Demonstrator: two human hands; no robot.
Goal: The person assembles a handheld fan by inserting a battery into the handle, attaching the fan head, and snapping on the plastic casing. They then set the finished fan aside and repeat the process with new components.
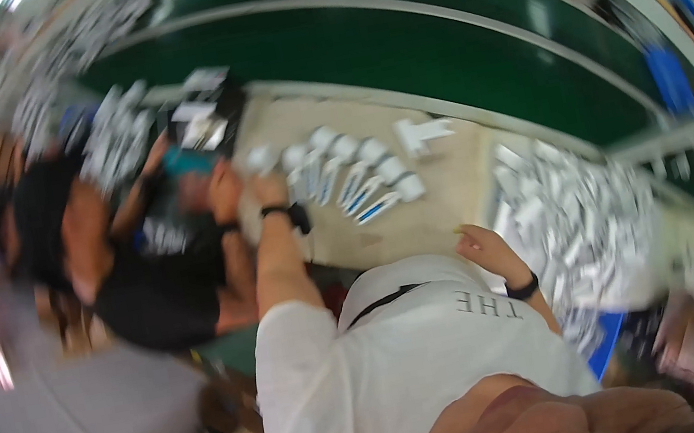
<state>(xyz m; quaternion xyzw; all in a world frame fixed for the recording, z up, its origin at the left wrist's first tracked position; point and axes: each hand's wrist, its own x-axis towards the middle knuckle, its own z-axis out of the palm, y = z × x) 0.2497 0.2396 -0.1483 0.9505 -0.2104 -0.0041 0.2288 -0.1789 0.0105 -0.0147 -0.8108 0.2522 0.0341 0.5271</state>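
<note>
The view is tilted and motion-blurred. My left hand (271,191), with a black watch on its wrist, reaches over the beige table (444,191) to the near end of a row of white tubes with blue marks (355,180). A white tube (262,159) lies right at its fingers; the blur hides whether they grip it. My right hand (482,245), wearing a black wristband, hovers at the table edge with loosely curled fingers and nothing in it, beside a heap of white packets (590,217).
A person in a black shirt (158,294) leans over the table at the left, their hand (223,191) close to mine. A white T-shaped piece (422,134) lies behind the tubes. Dark green panels (429,47) run along the table's far side. More white packets (113,132) are piled at far left.
</note>
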